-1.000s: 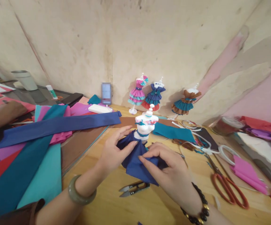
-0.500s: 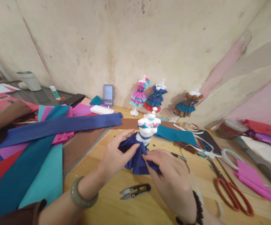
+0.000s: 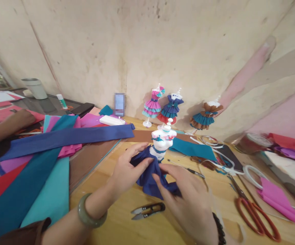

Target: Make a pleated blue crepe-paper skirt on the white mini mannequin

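Observation:
A small white mannequin (image 3: pixel 162 139) stands on the wooden table (image 3: pixel 117 224), and a dark blue fabric skirt (image 3: pixel 149 175) is gathered around its waist. My left hand (image 3: pixel 127 168) pinches the blue fabric at the mannequin's left side, thumb and fingers closed on the cloth. My right hand (image 3: pixel 185 194) grips the lower right part of the same skirt, its fingers pressed into the folds. Black thread snips (image 3: pixel 147 210) lie on the table just in front of my hands.
Long strips of blue, teal, pink and red fabric (image 3: pixel 35 160) cover the left side. Three dressed mannequins (image 3: pixel 173 107) stand by the wall. Red-handled scissors (image 3: pixel 254 212), tape rolls (image 3: pixel 251 172) and pink cloth (image 3: pixel 277 199) lie to the right. Another person's arm (image 3: pixel 6 124) rests at far left.
My right hand has slid lower along the skirt and pulled the fabric down and right. My left hand has kept its pinch near the mannequin's waist.

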A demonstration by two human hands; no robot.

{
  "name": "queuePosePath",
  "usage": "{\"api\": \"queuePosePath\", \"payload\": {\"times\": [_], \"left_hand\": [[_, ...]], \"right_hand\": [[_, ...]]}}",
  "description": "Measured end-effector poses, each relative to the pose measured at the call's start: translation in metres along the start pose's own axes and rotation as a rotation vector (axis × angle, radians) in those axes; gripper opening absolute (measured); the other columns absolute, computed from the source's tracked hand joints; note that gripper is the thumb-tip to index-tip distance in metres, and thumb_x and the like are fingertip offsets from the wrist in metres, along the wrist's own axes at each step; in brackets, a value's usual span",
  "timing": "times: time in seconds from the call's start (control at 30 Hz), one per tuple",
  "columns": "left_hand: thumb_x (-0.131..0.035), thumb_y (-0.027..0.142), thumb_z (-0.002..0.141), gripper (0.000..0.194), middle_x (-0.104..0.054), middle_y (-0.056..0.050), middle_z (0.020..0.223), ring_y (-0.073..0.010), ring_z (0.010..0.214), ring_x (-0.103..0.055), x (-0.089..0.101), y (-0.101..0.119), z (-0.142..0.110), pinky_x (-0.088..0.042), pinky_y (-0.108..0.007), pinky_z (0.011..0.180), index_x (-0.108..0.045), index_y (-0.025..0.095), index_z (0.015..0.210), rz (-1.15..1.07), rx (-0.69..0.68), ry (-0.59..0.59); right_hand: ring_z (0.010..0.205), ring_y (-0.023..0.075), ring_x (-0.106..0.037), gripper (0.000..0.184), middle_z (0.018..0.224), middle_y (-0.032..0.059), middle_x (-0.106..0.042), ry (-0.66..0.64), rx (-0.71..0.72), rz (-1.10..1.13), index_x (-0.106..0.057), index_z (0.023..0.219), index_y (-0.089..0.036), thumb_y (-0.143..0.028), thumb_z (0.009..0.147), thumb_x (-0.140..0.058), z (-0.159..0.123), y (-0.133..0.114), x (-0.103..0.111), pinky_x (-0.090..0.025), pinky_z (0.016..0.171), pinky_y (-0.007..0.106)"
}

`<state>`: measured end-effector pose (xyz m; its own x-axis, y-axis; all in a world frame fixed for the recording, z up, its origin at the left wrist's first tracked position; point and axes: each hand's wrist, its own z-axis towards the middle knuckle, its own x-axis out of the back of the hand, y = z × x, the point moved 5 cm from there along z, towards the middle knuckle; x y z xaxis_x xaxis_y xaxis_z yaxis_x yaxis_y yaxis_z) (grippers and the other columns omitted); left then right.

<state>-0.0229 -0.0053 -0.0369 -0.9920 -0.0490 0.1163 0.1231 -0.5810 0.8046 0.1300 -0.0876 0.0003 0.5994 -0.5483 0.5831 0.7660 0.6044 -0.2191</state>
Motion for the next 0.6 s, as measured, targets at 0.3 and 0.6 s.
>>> {"api": "queuePosePath", "payload": {"times": [0.3, 0.6], "left_hand": [[-0.075, 0.027, 0.081, 0.031, -0.077, -0.01, 0.114, -0.0212, 0.103, -0.074, -0.001, 0.003, 0.0, -0.061, -0.033, 0.095, -0.07, 0.019, 0.111, -0.028, 0.026, -0.017], [-0.071, 0.026, 0.081, 0.034, -0.076, -0.01, 0.113, -0.0224, 0.104, -0.073, 0.001, 0.002, 0.001, -0.059, -0.036, 0.096, -0.068, 0.02, 0.114, 0.022, 0.062, -0.013]], "right_hand": [[0.073, 0.0186, -0.069, 0.01, 0.084, 0.0073, -0.074, -0.07, -0.105, 0.085, -0.07, 0.099, -0.017, -0.018, 0.095, -0.061, 0.008, 0.016, 0.0, -0.056, 0.066, 0.031], [0.072, 0.0153, -0.071, 0.012, 0.083, 0.0059, -0.075, -0.097, -0.158, 0.318, -0.075, 0.095, -0.018, -0.015, 0.091, -0.064, 0.012, 0.015, -0.005, -0.058, 0.064, 0.023]]}}
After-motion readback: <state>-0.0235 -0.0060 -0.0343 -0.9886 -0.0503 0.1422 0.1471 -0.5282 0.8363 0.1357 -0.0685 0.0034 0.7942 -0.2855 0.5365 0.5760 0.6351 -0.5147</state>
